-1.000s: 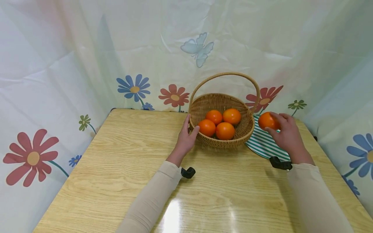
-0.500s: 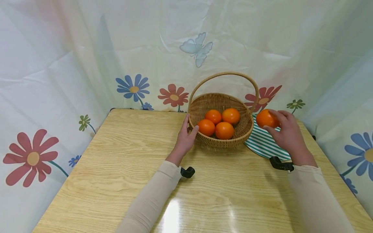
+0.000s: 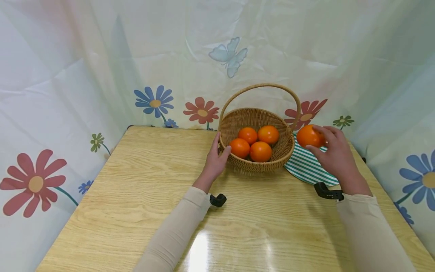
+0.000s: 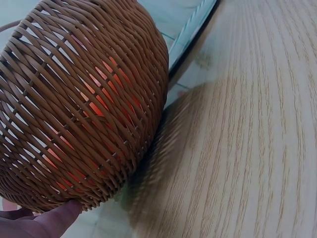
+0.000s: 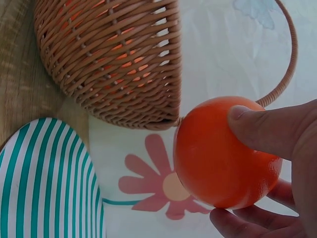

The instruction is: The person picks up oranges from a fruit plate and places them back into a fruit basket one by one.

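Observation:
A wicker basket (image 3: 258, 166) with a tall hooped handle stands at the back of the table, holding several oranges (image 3: 260, 152). My left hand (image 3: 216, 160) grips its left rim, thumb at the front side and fingers along the outside. In the left wrist view the thumb (image 4: 62, 218) touches the weave of the basket (image 4: 94, 99). Raised just right of the basket, a shiny orange (image 3: 310, 136) is held by my right hand (image 3: 338, 155). The right wrist view shows this orange (image 5: 223, 153) pinched between thumb and fingers, close to the basket's right side.
A round green-and-white striped mat (image 3: 307, 164) lies on the table right of the basket, partly under my right hand in the head view. The wooden table (image 3: 153, 181) runs back to a flower-printed curtain (image 3: 176, 56) that also hangs on both sides.
My right hand has lifted the orange slightly, up and a little toward the left. The left hand and the basket have stayed in place, apart from a slight shift of the head view.

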Demonstrator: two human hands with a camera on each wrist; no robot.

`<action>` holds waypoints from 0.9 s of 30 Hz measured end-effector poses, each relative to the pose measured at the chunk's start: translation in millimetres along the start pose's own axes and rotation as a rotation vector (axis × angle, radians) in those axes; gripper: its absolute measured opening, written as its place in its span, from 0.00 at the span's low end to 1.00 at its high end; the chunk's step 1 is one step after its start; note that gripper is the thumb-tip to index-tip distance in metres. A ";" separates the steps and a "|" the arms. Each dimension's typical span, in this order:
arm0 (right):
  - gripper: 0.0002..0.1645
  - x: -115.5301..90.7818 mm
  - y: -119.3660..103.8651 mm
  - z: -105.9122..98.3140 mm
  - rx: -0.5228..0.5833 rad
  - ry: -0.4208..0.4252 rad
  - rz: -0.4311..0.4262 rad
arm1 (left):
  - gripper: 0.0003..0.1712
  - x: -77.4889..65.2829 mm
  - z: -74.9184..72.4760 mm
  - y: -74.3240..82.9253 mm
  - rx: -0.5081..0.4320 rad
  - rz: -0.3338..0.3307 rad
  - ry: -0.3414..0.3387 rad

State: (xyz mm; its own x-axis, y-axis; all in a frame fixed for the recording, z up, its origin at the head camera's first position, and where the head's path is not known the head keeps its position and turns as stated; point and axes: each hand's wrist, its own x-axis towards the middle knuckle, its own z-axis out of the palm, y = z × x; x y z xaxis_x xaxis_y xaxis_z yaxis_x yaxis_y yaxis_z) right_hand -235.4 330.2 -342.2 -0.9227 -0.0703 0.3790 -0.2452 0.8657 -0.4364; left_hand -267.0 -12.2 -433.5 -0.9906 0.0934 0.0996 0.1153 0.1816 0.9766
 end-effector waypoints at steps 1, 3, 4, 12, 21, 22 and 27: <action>0.36 -0.2 -1.0 -0.3 -0.001 0.000 -0.001 | 0.40 0.0 -0.1 0.0 0.000 -0.001 -0.001; 0.36 -0.8 -3.5 -0.9 0.008 0.002 -0.006 | 0.41 0.1 -0.6 -0.1 0.003 -0.003 -0.002; 0.36 -0.9 -4.8 -1.0 0.010 0.003 -0.011 | 0.41 0.0 -0.8 -0.1 0.004 -0.005 -0.003; 0.39 0.8 -17.0 -2.4 0.020 0.057 -0.109 | 0.40 -1.0 -1.2 0.2 -0.001 -0.023 -0.011; 0.38 3.2 -33.7 -4.1 0.057 0.048 -0.145 | 0.40 1.0 -0.3 -0.9 -0.001 -0.025 -0.008; 0.38 3.6 -34.8 -3.7 0.058 0.044 -0.148 | 0.40 1.0 -0.2 -1.0 0.001 -0.024 -0.007; 0.38 4.3 -39.5 -2.1 0.068 0.007 -0.128 | 0.40 0.7 0.0 -0.6 0.001 -0.020 -0.010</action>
State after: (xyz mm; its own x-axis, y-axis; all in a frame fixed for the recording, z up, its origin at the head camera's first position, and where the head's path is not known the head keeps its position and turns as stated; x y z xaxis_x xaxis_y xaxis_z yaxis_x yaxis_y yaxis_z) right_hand -229.0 296.8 -321.6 -0.8807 -0.1742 0.4405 -0.3806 0.8140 -0.4388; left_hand -267.7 -12.3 -434.0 -0.9919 0.1001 0.0785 0.0961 0.1849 0.9780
